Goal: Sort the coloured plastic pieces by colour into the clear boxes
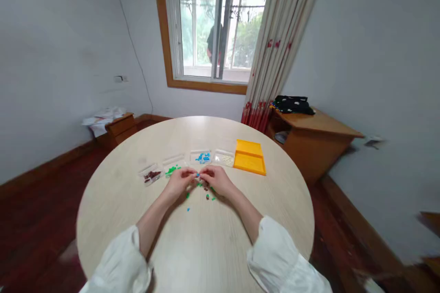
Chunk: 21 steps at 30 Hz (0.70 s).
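Over the middle of the round table, my left hand (179, 182) and my right hand (219, 180) meet fingertip to fingertip. Both are closed in a pinch on a tiny blue piece (197, 175), whose exact shape is too small to make out. Below the fingers lie loose green pieces (200, 185), brown pieces (207, 197) and a single blue piece (188, 209). Just left of my left hand sits a clear tray of green pieces (173, 170). Beyond the fingertips is another clear tray with blue pieces (203, 158).
A clear tray of brown pieces (151, 176) stands at the left, one with whitish pieces (225, 159) behind my right hand. An open yellow case (249, 164) lies right of it. Beyond the round table (202, 247) are a wooden desk (316, 128) and a window; a person stands outside.
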Available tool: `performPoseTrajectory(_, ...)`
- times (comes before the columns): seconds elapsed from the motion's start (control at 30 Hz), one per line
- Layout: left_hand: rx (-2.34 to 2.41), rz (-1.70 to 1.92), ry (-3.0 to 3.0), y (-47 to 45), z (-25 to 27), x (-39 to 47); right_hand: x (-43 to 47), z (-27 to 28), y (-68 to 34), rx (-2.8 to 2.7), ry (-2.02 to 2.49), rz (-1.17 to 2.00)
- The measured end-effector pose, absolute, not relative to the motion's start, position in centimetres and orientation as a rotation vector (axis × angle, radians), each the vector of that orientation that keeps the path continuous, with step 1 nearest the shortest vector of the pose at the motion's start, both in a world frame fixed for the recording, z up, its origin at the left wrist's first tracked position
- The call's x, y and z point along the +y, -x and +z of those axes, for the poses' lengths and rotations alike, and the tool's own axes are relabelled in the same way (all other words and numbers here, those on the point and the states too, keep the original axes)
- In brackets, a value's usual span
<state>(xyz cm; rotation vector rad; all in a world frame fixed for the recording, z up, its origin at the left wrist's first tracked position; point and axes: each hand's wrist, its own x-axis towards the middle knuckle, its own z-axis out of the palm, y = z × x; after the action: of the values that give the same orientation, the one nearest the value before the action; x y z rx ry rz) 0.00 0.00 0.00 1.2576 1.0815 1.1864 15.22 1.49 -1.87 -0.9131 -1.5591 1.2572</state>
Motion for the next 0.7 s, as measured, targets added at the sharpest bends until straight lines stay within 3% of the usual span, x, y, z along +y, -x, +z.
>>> performPoseTrajectory(0.7, 1.068, 1.235, -1.151, -0.1, -0.1, 0.0, 0.6, -0.6, -14.8, -1.557, 1.000, 1.263)
